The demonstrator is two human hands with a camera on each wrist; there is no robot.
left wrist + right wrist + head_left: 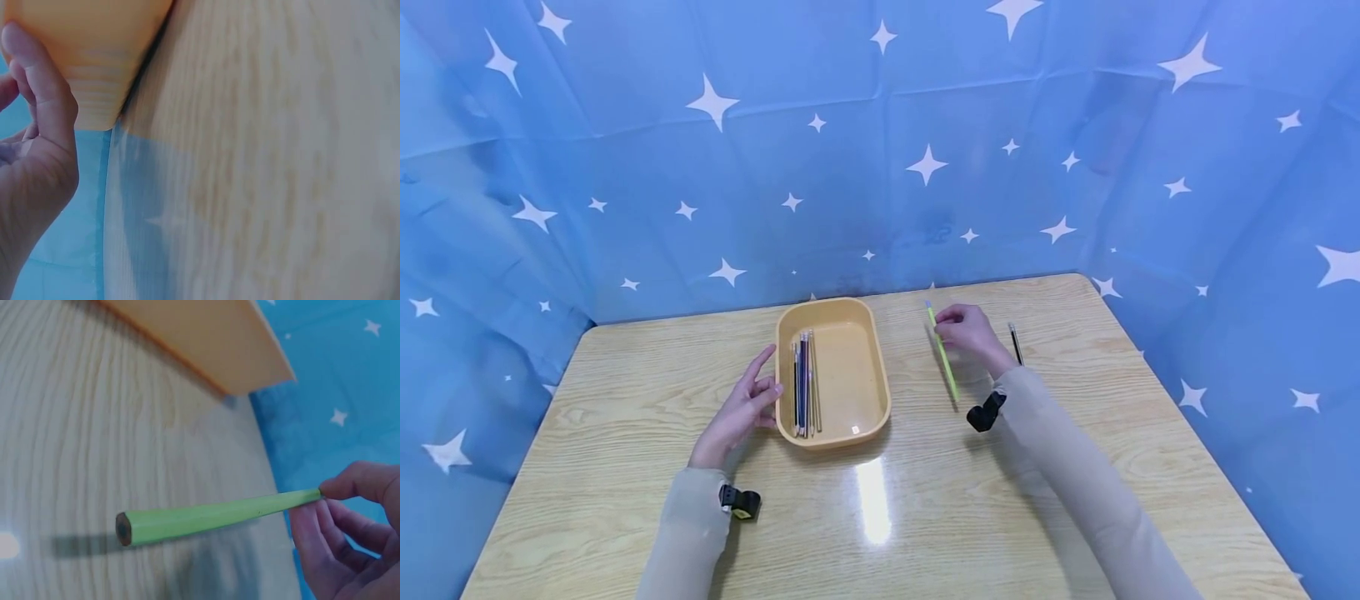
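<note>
A light green pencil [946,358] slants above the table, one end up near the back and the other lower toward the front. My right hand [967,331] pinches it between thumb and fingertips near its far part. From the right wrist view, the flat, unsharpened end of the pencil [187,522] points toward the camera. At the left side of a yellow-orange tray [854,367], my left hand [739,417] rests with loosely bent fingers and touches the rim. Several dark and brown pencils [802,383] lie lengthwise along the tray's left side.
One dark pencil [1016,343] lies on the wooden table [880,558] beyond the right wrist, partly hidden by it. Behind and beside the table hangs a blue curtain [850,167] with white stars. Each wrist wears a small black camera.
</note>
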